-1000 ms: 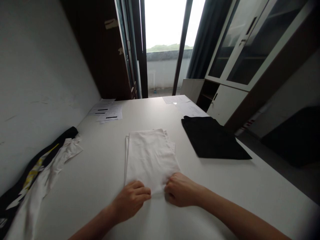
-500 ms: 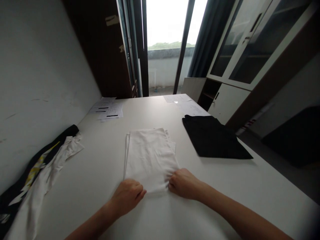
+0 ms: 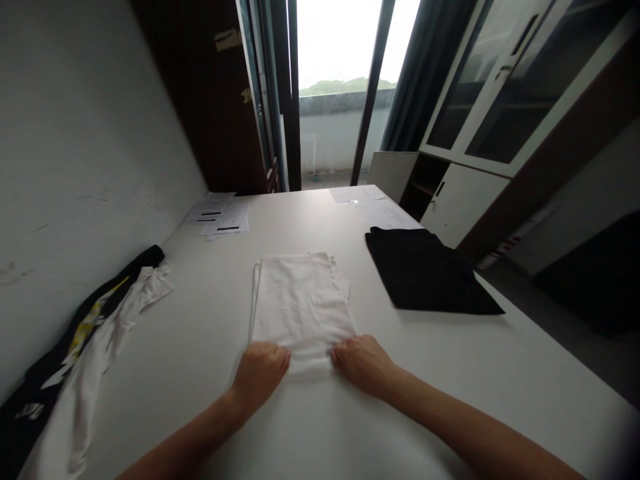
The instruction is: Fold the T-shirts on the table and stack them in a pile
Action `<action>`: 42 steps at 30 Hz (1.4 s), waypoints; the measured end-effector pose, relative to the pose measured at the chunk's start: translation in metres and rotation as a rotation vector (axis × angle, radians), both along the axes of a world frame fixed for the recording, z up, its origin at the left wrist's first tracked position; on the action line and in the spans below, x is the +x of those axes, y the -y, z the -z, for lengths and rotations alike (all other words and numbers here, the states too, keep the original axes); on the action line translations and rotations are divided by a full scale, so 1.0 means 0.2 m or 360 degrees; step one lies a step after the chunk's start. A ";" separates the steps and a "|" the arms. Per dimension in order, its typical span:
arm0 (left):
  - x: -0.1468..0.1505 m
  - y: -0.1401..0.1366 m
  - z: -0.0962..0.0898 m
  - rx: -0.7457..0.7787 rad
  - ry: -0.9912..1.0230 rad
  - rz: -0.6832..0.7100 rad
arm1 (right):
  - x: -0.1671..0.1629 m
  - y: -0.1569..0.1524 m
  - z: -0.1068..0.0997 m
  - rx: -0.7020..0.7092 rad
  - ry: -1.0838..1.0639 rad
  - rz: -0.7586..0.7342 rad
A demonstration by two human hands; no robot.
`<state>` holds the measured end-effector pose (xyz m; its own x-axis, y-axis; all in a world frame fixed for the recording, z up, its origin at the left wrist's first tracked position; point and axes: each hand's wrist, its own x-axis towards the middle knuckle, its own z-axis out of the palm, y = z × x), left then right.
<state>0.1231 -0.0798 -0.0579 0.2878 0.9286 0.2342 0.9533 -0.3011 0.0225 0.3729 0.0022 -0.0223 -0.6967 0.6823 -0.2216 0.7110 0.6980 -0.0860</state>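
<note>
A white garment (image 3: 303,300), folded into a rectangle, lies flat in front of me with lightly creased layers. At its near left corner my left hand (image 3: 263,370) is closed on the edge of the cloth. My right hand (image 3: 363,363) grips the near right corner, its fingers curled round the fabric. Between the two hands the near edge forms a narrow turned band. The fingertips of both hands are partly hidden under or behind the cloth.
The garment rests on a white table (image 3: 200,313). Folded black cloth (image 3: 430,273) lies to the right. Crumpled black and white clothes (image 3: 105,347) run along the left wall. Printed papers (image 3: 223,217) lie at the far left, more sheets (image 3: 375,207) at the far right.
My left hand has moved slightly up and now grips the near left corner. The near edge is turned up a little, and the right hand has shifted slightly inward.
</note>
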 end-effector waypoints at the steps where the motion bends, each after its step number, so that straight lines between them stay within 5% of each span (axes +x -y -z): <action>1: 0.03 0.00 -0.01 0.0002 -0.0002 0.0044 | 0.00 0.00 0.01 0.0013 -0.0036 0.0006; 8: 0.17 -0.03 0.02 -0.0101 -0.0073 0.0246 | -0.07 0.09 0.06 0.0024 -0.0274 -0.0225; 17: -0.32 0.16 0.02 -0.0006 -0.0155 0.0061 | 0.24 0.07 0.12 0.0175 -0.0180 0.0112; 26: 0.06 0.04 0.00 -0.0114 -0.0122 0.0136 | -0.05 0.12 0.12 0.0063 -0.0390 -0.0403; 32: 0.04 -0.01 -0.06 -0.0286 -0.0146 -0.0029 | 0.00 0.02 0.10 0.0107 -0.0324 -0.0024; 37: 0.13 -0.14 -0.08 -0.0302 -0.0119 0.0053 | -0.11 0.02 0.12 0.0138 -0.0406 -0.0106; 42: -0.12 -0.07 -0.01 -0.0156 -0.0064 -0.0112 | 0.07 0.00 0.16 0.0280 -0.0340 0.0147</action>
<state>0.0996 -0.0649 -0.0558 0.2282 0.9648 0.1308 0.9728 -0.2314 0.0098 0.3870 0.0017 -0.0542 -0.6480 0.7599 0.0507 0.7509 0.6486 -0.1241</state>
